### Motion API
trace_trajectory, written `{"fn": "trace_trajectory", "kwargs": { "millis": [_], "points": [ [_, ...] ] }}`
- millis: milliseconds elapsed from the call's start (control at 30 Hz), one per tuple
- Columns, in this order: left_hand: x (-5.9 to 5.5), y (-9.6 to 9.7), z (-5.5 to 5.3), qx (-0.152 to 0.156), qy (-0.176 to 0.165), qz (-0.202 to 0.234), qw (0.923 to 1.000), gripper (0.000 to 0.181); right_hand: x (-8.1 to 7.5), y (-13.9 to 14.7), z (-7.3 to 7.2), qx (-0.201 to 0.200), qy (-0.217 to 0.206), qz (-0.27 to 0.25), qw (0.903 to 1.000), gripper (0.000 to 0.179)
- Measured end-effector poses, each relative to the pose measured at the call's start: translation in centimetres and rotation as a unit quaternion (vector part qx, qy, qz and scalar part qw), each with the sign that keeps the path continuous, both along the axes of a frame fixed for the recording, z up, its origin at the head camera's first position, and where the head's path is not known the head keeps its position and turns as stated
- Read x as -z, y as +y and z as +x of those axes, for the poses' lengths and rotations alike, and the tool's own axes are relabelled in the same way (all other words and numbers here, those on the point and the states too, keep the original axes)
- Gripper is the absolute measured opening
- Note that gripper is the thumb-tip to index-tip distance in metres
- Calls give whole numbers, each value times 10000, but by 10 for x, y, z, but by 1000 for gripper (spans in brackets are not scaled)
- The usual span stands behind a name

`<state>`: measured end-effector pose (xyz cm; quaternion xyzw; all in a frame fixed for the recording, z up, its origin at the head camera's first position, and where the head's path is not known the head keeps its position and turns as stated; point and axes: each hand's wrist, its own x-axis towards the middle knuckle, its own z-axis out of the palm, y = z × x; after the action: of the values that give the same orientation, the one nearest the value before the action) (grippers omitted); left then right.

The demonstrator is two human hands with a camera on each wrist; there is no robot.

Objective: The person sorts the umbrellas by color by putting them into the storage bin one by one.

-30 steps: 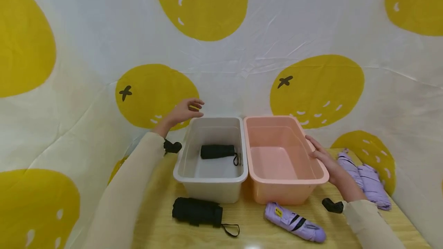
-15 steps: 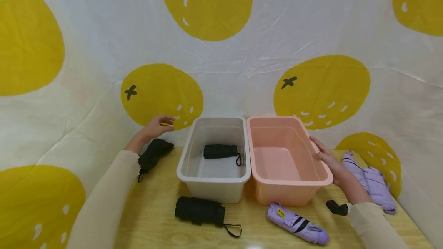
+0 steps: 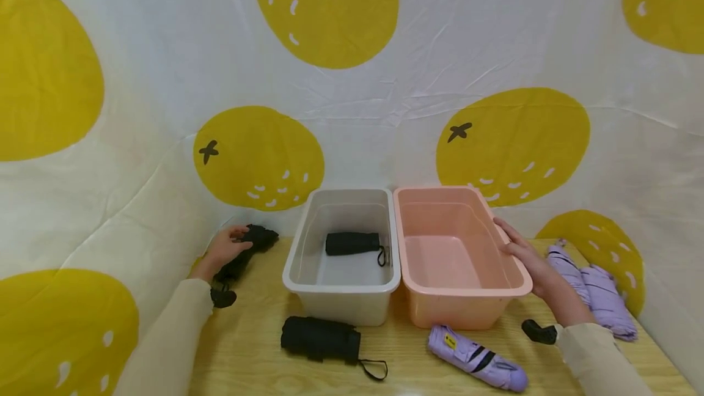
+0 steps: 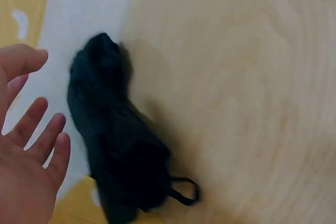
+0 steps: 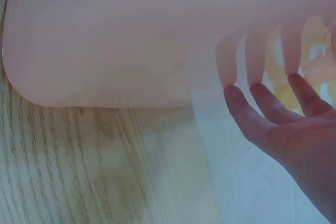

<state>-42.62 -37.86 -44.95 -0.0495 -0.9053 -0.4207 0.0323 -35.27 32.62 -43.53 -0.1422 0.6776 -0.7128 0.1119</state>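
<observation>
My left hand (image 3: pixel 224 248) reaches over dark folded umbrella fabric (image 3: pixel 264 238) at the table's left back. In the left wrist view the fingers are spread and apart from this black umbrella (image 4: pixel 118 129), which has a wrist loop; whether it is one umbrella or two I cannot tell. My right hand (image 3: pixel 528 261) holds the right rim of the pink bin (image 3: pixel 462 291), thumb over the edge. In the right wrist view its fingertips (image 5: pixel 252 95) touch the bin's outer wall. Another black umbrella (image 3: pixel 352 243) lies inside the grey-white bin (image 3: pixel 341 289).
A black folded umbrella (image 3: pixel 320 338) lies before the grey-white bin. A lilac folded umbrella (image 3: pixel 475 357) lies before the pink one. Two more lilac umbrellas (image 3: pixel 605 301) rest at the right, behind my right forearm. Patterned cloth (image 3: pixel 363 121) hangs close behind the bins.
My left hand has moved left and down, from above the grey-white bin's left edge to the black umbrella at the left. My right hand stays on the pink bin's rim.
</observation>
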Motion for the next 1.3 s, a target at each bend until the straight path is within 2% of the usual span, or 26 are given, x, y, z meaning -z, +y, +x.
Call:
{"fn": "trace_trajectory", "kwargs": {
  "millis": [200, 400, 533, 633, 767, 833, 933, 1100, 1200, 1300],
  "points": [
    [23, -13, 9, -387, 309, -468, 9977, 51, 3, -1, 0, -75, 44, -45, 10000, 66],
    [40, -14, 10, -615, 592, -894, 9923, 60, 0, 1, -1, 4, 103, -59, 9999, 66],
    [48, -12, 12, -940, 451, -1651, 9807, 72, 0, 1, -1, -56, 67, -21, 10000, 66],
    [53, -6, 14, -1146, 376, -2204, 9679, 83, 1, 2, 0, -18, 27, 36, 10000, 66],
    [58, 3, 16, -1554, 427, -2184, 9625, 83, 1, 2, 2, -46, 0, 29, 10000, 66],
    [60, 7, 17, -1807, 361, -2012, 9621, 79, 1, 1, 3, -108, 22, -9, 9999, 66],
    [62, 11, 18, -2008, 208, -1785, 9630, 74, 1, 1, 3, -147, 27, -74, 9999, 66],
    [60, 11, 18, -1891, 172, -1732, 9664, 74, 0, 1, 1, -125, 50, -134, 9998, 66],
    [55, 8, 19, -1655, 95, -1884, 9680, 75, 0, 0, 1, -72, 1, -122, 9999, 66],
    [50, 4, 20, -1317, -160, -2018, 9704, 75, 1, 1, 2, -56, -55, -96, 9999, 66]
  ]
}}
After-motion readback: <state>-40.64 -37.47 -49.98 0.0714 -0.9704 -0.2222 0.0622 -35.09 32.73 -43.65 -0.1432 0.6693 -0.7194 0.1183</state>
